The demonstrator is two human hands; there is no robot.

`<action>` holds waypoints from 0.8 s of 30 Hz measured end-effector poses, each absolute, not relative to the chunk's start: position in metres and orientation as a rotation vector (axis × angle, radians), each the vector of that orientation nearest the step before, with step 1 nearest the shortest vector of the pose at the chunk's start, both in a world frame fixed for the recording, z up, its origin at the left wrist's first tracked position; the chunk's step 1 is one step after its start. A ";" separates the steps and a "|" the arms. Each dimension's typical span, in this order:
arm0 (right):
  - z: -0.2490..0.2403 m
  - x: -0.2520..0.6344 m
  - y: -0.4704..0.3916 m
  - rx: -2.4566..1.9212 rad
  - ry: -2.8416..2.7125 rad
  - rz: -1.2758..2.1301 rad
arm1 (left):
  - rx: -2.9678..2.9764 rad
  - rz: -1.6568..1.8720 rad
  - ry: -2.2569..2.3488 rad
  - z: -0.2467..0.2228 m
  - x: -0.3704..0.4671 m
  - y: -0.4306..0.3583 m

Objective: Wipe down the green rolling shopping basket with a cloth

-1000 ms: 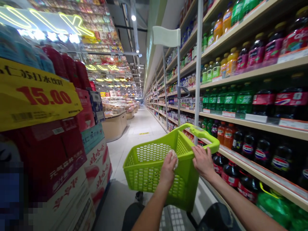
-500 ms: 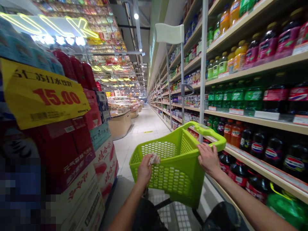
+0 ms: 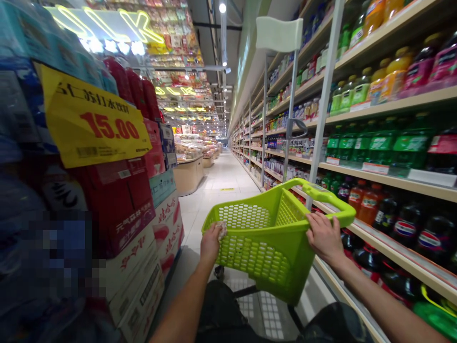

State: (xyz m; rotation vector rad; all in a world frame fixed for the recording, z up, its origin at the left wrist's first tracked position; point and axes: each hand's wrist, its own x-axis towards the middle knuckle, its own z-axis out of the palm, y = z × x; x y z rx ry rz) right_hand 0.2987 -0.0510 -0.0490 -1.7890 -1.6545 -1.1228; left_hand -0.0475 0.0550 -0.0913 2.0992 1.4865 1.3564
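Note:
A green plastic shopping cart [image 3: 264,257] stands sideways in front of my knees, its basket wall full of small holes and its handle [image 3: 328,197] toward the right. My left hand [image 3: 210,243] is closed on a crumpled whitish tissue [image 3: 222,229] and rests at the basket's left end, with the tissue against the rim. My right hand [image 3: 324,236] grips the basket's near rim just below the handle, fingers hooked over the edge. No goods show in the visible part of the basket.
Shelves of drink bottles [image 3: 383,140] run along the right, close to the cart. Stacked drink cartons [image 3: 132,209] with a yellow price sign [image 3: 96,119] stand at the left. A tiled aisle [image 3: 228,174] leads ahead past wooden display bins [image 3: 189,176].
My left hand has slid with the tissue along the rim toward the basket's left end. My right hand keeps its grip on the rim. The view has turned slightly left.

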 end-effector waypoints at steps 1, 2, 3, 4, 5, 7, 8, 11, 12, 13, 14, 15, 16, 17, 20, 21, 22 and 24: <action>-0.050 0.298 -0.051 -1.788 -1.646 -1.124 | 2.096 1.389 1.513 -0.094 -0.057 0.055; -0.050 0.297 -0.050 -1.784 -1.636 -1.124 | 2.105 1.412 1.528 -0.097 -0.062 0.054; -0.051 0.297 -0.049 -1.782 -1.625 -1.125 | 2.122 1.425 1.531 -0.100 -0.062 0.053; -0.052 0.297 -0.048 -1.781 -1.614 -1.127 | 2.143 1.428 1.514 -0.102 -0.056 0.051; -0.053 0.297 -0.048 -1.781 -1.604 -1.130 | 2.176 1.421 1.475 -0.104 -0.045 0.048; -0.054 0.298 -0.047 -1.780 -1.604 -1.138 | 2.276 1.377 1.334 -0.104 -0.015 0.044; -0.054 0.299 -0.047 -1.781 -1.611 -1.143 | 2.329 1.344 1.248 -0.103 -0.001 0.042; -0.052 0.301 -0.048 -1.784 -1.643 -1.154 | 2.358 1.322 1.176 -0.099 0.014 0.041; -0.052 0.301 -0.048 -1.786 -1.652 -1.154 | 2.339 1.330 1.204 -0.099 0.006 0.042; -0.051 0.301 -0.049 -1.789 -1.657 -1.152 | 2.303 1.345 1.254 -0.099 -0.006 0.044; -0.050 0.300 -0.049 -1.792 -1.656 -1.146 | 2.264 1.365 1.315 -0.100 -0.022 0.047; -0.050 0.299 -0.049 -1.797 -1.650 -1.141 | 2.151 1.416 1.432 -0.102 -0.038 0.050; -0.050 0.297 -0.049 -1.801 -1.637 -1.136 | 2.052 1.454 1.509 -0.103 -0.052 0.053; -0.050 0.295 -0.049 -1.804 -1.621 -1.132 | 2.023 1.471 1.538 -0.105 -0.063 0.055; -0.049 0.290 -0.049 -1.802 -1.582 -1.123 | 2.023 1.467 1.520 -0.106 -0.055 0.057; -0.048 0.289 -0.049 -1.801 -1.579 -1.117 | 2.049 1.450 1.477 -0.106 -0.041 0.055; -0.047 0.289 -0.049 -1.801 -1.579 -1.109 | 2.082 1.427 1.415 -0.105 -0.022 0.052; -0.046 0.289 -0.050 -1.804 -1.586 -1.095 | 2.165 1.372 1.252 -0.101 0.016 0.044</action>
